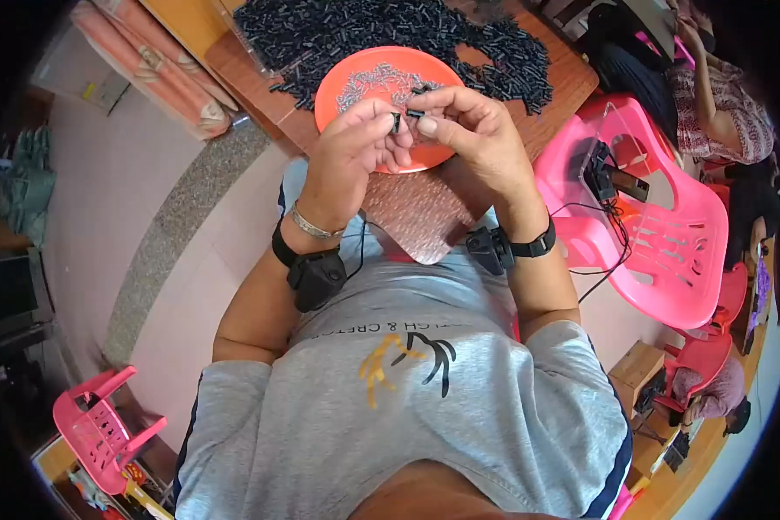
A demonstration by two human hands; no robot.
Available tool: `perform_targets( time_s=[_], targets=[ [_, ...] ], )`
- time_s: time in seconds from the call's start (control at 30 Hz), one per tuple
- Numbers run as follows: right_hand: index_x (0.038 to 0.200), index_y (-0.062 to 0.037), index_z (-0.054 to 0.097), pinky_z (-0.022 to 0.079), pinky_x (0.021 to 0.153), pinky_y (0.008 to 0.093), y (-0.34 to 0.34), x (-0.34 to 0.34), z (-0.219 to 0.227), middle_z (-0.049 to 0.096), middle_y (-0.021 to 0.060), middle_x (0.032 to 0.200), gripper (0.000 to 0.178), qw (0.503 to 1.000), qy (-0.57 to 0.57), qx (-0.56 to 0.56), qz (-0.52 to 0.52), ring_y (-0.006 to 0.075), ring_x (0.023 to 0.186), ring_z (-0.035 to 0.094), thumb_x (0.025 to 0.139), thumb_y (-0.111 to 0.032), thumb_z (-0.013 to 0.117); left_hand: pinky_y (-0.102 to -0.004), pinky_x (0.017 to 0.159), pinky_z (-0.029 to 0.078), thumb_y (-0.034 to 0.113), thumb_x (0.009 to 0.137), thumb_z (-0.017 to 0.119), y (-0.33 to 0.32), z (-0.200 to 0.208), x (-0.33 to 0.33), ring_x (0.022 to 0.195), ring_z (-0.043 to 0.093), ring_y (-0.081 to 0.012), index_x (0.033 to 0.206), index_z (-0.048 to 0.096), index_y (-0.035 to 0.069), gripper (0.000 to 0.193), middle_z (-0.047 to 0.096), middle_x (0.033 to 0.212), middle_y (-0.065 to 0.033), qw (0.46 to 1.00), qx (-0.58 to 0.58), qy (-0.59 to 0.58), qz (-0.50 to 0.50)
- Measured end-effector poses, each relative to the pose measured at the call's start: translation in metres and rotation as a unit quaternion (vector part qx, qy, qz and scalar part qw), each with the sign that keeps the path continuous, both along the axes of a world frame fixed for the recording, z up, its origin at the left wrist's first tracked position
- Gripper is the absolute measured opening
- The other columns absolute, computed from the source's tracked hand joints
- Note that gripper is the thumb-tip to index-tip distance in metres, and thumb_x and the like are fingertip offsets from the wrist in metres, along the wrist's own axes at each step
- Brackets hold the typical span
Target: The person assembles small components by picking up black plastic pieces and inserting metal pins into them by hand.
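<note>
Above a round orange-red plate (426,158), my two hands are close together. My left hand (348,149) pinches a small black cylindrical part (396,123) between thumb and forefinger. Another small black part (415,113) is in the fingertips of my right hand (481,134), a short gap away from the first. Small silver metal pieces (381,80) lie spread in the plate; they are too small to tell their exact kind. Behind the plate, a large heap of small black parts (347,30) covers the far part of the table.
The brown wooden table (429,221) has a corner pointing toward my body. A pink plastic chair (667,234) with a black device (611,178) and cables stands at the right. Another pink chair (104,429) is at the lower left. Other people (719,113) sit at the right.
</note>
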State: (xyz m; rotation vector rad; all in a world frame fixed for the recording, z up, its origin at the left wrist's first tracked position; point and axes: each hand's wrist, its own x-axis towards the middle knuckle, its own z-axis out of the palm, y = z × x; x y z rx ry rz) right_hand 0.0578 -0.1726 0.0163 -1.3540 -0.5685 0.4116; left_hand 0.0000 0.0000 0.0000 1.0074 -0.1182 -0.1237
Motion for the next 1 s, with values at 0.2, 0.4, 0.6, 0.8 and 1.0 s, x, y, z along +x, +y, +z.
perform_targets(
  time_s=[0.2,0.4,0.6,0.8,1.0],
  targets=[
    [0.104,0.0023,0.061,0.051,0.076,0.0249,-0.002,0.004,-0.002,0.066,0.0056,0.089,0.02,0.999,0.036,0.028,0.023,0.0108,0.082,0.062,0.086,-0.007,0.062,-0.0235,0.063,0.045,0.02,0.092,0.045,0.002,0.0,0.0,0.07,0.057,-0.0146,0.092,0.051,0.003,0.018,0.057,0.081,-0.0076,1.0,0.008,0.003,-0.018],
    [0.1,0.0038,0.062,0.05,0.076,0.0253,-0.003,-0.003,0.01,0.065,0.0053,0.084,0.016,1.0,-0.006,0.013,0.007,0.0115,0.078,0.061,0.088,-0.006,0.058,-0.0241,0.063,0.045,0.02,0.093,0.045,0.0,-0.003,0.002,0.071,0.058,-0.0155,0.096,0.051,0.002,0.019,0.056,0.08,-0.0075,0.998,0.025,-0.003,-0.057],
    [0.1,0.005,0.061,0.051,0.075,0.0265,-0.003,-0.007,0.015,0.065,0.0065,0.081,0.015,0.998,-0.063,-0.02,-0.01,0.0129,0.075,0.062,0.089,-0.004,0.054,-0.0249,0.065,0.045,0.02,0.093,0.045,0.0,-0.007,0.003,0.074,0.057,-0.0163,0.098,0.051,0.002,0.019,0.055,0.081,-0.007,0.997,0.001,-0.014,-0.07],
    [0.1,0.0063,0.06,0.051,0.069,0.0259,-0.002,-0.009,0.016,0.064,0.007,0.077,0.015,0.999,-0.049,0.003,0.0,0.0131,0.07,0.062,0.09,-0.003,0.052,-0.0226,0.064,0.043,0.02,0.092,0.045,-0.004,-0.004,0.001,0.07,0.056,-0.0127,0.094,0.053,0.002,0.02,0.055,0.079,-0.0038,0.997,0.014,-0.007,-0.071],
    [0.097,0.0043,0.063,0.051,0.067,0.0253,-0.007,-0.009,0.017,0.066,0.0073,0.076,0.014,0.989,-0.132,-0.062,-0.019,0.0127,0.071,0.063,0.087,-0.002,0.055,-0.0216,0.064,0.043,0.019,0.092,0.044,-0.005,-0.005,0.0,0.069,0.055,-0.011,0.094,0.053,0.003,0.018,0.055,0.079,-0.0028,0.997,0.024,-0.002,-0.076]
  ],
)
